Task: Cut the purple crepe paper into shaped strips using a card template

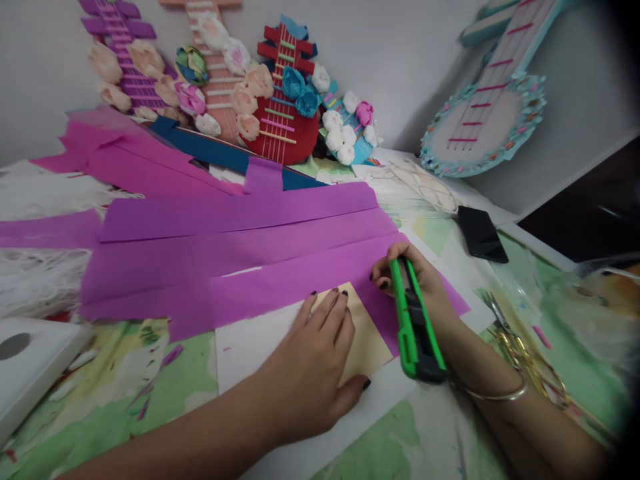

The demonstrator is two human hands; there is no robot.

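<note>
- Right of the table's [380, 440] middle, the green cutter [416, 320] sits in the right hand [427, 277], whose fingers are curled about its far end.
- The cutter's long axis runs from the table's far side toward its near edge, slanting right; I cannot make out a blade, nor tell which end cuts.
- Beside it, the left hand [320, 360] lies flat on a cream card [370, 340], fingers extended and grasping nothing.
- Press the card evenly and keep fingertips within its edges, clear of the cutter.
- Under the card are a white sheet [255, 347] and purple paper [280, 243].
- Near the table's right edge lie a phone [483, 233] and scissors [523, 348].
</note>
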